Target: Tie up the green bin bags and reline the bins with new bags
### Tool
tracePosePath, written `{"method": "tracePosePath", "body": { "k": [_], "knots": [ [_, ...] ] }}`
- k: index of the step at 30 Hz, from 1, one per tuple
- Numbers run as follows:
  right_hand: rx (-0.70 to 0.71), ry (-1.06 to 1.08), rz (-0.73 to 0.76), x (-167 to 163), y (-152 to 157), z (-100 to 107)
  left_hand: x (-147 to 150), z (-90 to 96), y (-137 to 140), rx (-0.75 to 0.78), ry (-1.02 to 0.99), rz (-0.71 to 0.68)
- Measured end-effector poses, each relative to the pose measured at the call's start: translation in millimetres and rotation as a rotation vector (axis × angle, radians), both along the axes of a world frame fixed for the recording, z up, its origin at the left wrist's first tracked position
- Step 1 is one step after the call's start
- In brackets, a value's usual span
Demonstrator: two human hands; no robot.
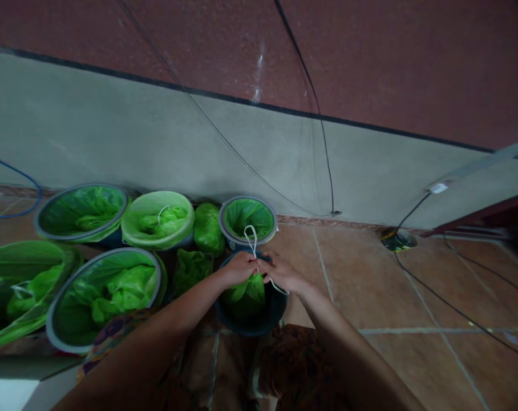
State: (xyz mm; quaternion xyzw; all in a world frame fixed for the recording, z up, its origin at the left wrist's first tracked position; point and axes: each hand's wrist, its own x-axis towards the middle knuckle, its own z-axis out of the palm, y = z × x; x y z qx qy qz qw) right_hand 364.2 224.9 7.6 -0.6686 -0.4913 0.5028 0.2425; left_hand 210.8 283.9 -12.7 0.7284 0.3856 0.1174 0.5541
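A green plastic bag point(250, 294) is gathered at its neck, and its body hangs down inside a dark bucket point(251, 330) in front of me. My left hand point(241, 268) is closed in a pinch at the top of the neck. From the right, my right hand point(283, 274) meets it, its fingers closed on a white cord point(251, 237) at the same spot. The cord stands up in a loop above my fingers, and a tail of it curves out below my right hand. My fingers hide the exact crossing of cord and bag.
Several bins lined with green bags stand at the left, among them a grey-rimmed bin point(51, 319). Against the wall are a filled green bag point(209, 228) and another lined bin point(269, 206). A black cable point(447, 317) crosses the tiled floor at the right.
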Motion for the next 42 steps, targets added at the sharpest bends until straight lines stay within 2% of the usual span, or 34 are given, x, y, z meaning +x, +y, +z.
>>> {"method": "tracePosePath", "body": {
  "k": [5,8,10,12,14,17,20,25,29,33,35,38,40,42],
  "knots": [
    [-0.031,-0.320,0.261,-0.3,-4.0,18.3,-5.2,0.9,7.8,0.008,0.020,0.141],
    [-0.098,-0.296,0.386,3.0,-5.7,27.1,-8.4,4.7,12.8,0.054,0.063,0.102],
    [-0.121,-0.277,0.453,6.8,-6.3,26.4,-10.2,9.1,14.2,0.162,0.102,0.030],
    [-0.054,-0.319,0.414,10.8,-4.9,20.4,-11.6,14.8,12.9,0.347,0.128,-0.065],
    [0.103,-0.318,0.269,13.1,-1.2,10.7,-13.0,21.1,9.3,0.571,0.121,-0.165],
    [0.272,-0.025,0.134,10.7,5.1,-4.0,-15.1,28.4,3.1,0.861,0.081,-0.298],
    [0.215,0.253,0.121,5.0,8.3,-11.5,-17.4,31.0,-0.2,1.040,0.073,-0.329],
    [0.074,0.440,0.058,5.3,8.1,-7.6,-21.3,29.3,-1.2,1.202,0.032,-0.213],
    [0.049,0.459,0.063,7.9,5.8,-6.8,-22.1,30.6,-1.9,1.212,0.009,-0.132],
    [0.092,0.343,-0.038,4.9,5.5,-6.7,-20.8,32.2,-1.0,1.121,0.060,-0.135],
    [0.173,0.132,-0.032,4.1,6.9,-3.3,-20.6,31.0,-0.4,1.036,0.129,-0.136],
    [0.245,-0.364,0.081,7.3,8.4,2.1,-21.3,26.3,-0.5,0.880,0.254,-0.139],
    [0.165,-0.653,0.121,13.4,8.2,2.9,-22.2,22.1,-0.4,0.784,0.364,-0.099],
    [0.054,-0.795,0.141,21.9,7.2,1.9,-23.0,17.9,1.1,0.683,0.466,-0.021]
  ]
}}
